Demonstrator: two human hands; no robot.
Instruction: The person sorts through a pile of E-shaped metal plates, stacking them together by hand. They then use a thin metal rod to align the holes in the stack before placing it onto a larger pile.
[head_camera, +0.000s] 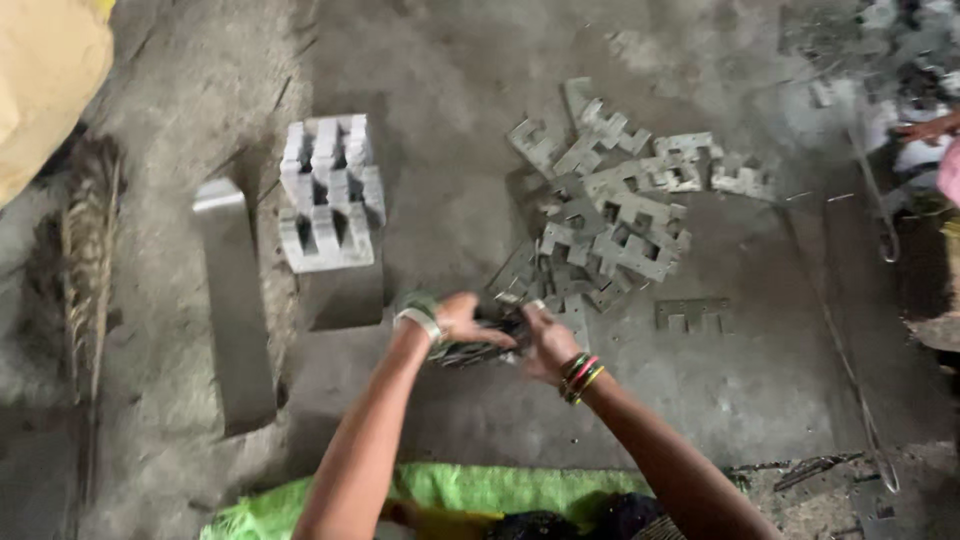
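While both hands are busy low over the grey, dusty concrete floor (480, 200), a few things could go wrong. The biggest thing near them is the loose heap of flat grey metal plates shaped like combs (610, 215), lying just past the hands — it is piled any old way, so pulling one plate out could make others slide and scatter. To the left stands the neat stack of the same grey comb-shaped plates (328, 195), next to a long flat grey metal bar (235, 300). That stack looks tall and a bit uneven; I think a bump could tip it over.

The left hand (462, 320) and the right hand (548, 342) are both closed around a small bunch of thin dark metal plates (478, 345), held between them just above the floor, at the near edge of the heap. The plates look thin and sharp at the edges, so bare fingers could get cut. The bunch is blurry — it may be loose, and some plates could slip out. The coloured bangles (580, 378) on the right wrist might catch on a plate.
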